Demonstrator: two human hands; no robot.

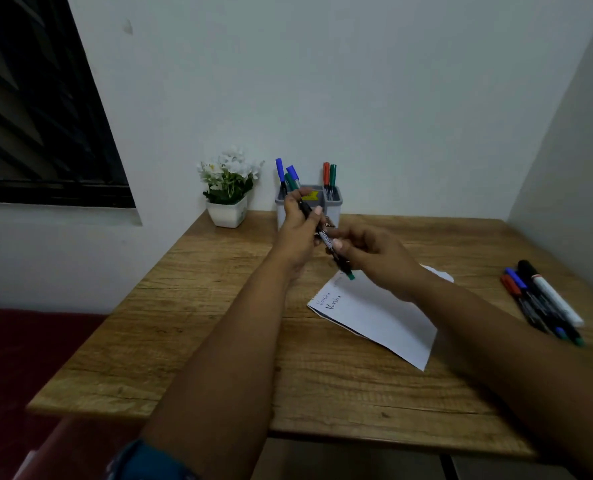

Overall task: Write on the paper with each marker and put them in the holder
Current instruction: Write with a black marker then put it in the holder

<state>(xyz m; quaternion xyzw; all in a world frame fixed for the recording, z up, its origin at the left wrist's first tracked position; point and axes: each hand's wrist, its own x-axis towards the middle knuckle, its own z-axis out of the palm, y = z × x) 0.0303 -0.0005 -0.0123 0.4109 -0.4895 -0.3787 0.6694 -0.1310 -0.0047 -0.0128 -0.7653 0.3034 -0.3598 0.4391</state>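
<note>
Both hands hold one black marker [326,239] with a green end, slanted above the table. My left hand [298,233] grips its upper part near the holder. My right hand [367,254] pinches its lower part, and the green end points down toward the white paper [385,323]. Two lines of handwriting show at the paper's left corner. The grey holder [334,202] stands at the back of the table against the wall, partly hidden by my left hand. Blue, green and red markers stick out of it.
Several loose markers [541,303] lie in a bunch near the table's right edge. A white pot of white flowers [229,188] stands left of the holder. The wooden table [191,323] sits in a corner, with walls behind and to the right. A dark window is at left.
</note>
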